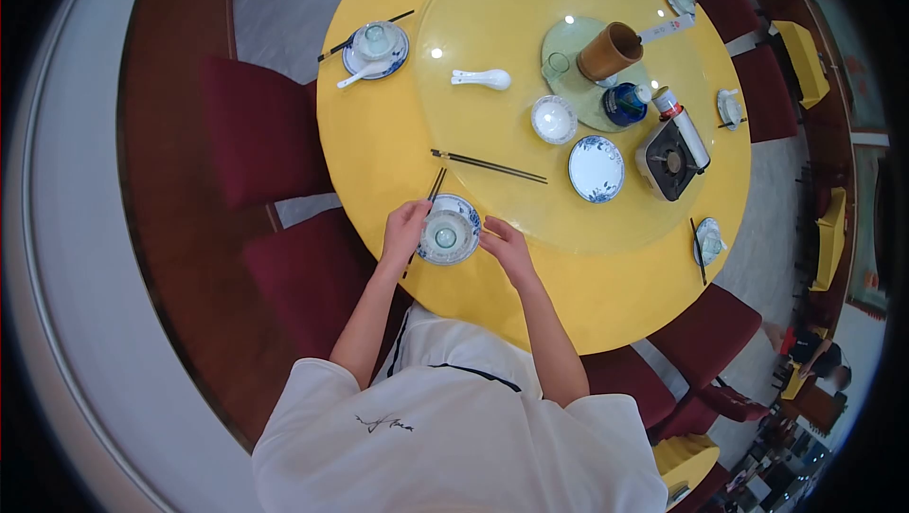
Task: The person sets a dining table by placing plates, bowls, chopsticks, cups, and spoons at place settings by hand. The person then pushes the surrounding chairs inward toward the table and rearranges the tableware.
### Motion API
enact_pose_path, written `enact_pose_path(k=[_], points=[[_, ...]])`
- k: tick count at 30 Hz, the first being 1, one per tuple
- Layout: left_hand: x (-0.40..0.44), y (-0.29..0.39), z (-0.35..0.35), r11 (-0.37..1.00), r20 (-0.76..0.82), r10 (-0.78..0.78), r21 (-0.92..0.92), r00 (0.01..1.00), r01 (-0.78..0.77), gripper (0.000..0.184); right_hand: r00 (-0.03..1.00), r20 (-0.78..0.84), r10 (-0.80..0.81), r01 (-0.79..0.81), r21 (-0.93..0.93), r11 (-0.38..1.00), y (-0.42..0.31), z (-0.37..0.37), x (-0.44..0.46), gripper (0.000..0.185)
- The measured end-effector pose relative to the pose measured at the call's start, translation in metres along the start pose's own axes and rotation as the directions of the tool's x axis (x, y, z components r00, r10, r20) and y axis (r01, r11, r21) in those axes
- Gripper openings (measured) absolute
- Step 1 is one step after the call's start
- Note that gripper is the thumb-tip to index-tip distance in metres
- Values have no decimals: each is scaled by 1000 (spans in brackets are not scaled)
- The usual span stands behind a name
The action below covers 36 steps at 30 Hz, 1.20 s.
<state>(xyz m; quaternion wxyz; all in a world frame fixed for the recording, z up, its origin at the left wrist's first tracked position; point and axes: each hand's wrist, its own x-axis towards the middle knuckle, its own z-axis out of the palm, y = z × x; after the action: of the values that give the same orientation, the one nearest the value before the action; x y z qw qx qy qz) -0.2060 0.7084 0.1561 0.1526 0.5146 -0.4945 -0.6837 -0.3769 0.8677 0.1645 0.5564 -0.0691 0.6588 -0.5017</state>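
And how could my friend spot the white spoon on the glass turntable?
Find the big round yellow table, then the clear glass turntable on top. In the picture, above the black chopsticks lying there, is the white soup spoon. Unlike the upper-left spoon on its plate, this one lies straight on the glass.

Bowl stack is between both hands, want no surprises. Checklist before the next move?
1. Glass cup inside bowl: ok.
2. Bowl on blue-patterned plate: ok.
3. Chopsticks left of plate: ok, partly hidden by left hand.
4. Left hand's grip on bowl: cannot tell, contact unclear.
5. Right hand's grip: cannot tell, fingers at plate's right edge.
6. Spoon on this plate: not ok, none visible; one white spoon lies on the turntable.
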Motion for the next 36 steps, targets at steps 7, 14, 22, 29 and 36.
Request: enact_pose_path(k=[7,14,22,29,36], points=[[98,55,39,780,113,425,459,898,-426,28,997,-74,32,-30,29,999,-24,-21,13,46],[209,105,77,317,280,639,753,716,-577,26,991,-136,12,1,99,995,-32,-36,28,40],[254,115,107,72,394,479,873,784,-483,31,987,-134,91,-67,174,982,-23,-44,27,37],[272,114,119,104,364,558,861,746,-498,23,989,-116,92,-66,211,975,-16,-48,35,34],[268,124,117,248,507,549,660,664,-709,17,993,-120,24,5,239,971,-25,-60,35,33]])
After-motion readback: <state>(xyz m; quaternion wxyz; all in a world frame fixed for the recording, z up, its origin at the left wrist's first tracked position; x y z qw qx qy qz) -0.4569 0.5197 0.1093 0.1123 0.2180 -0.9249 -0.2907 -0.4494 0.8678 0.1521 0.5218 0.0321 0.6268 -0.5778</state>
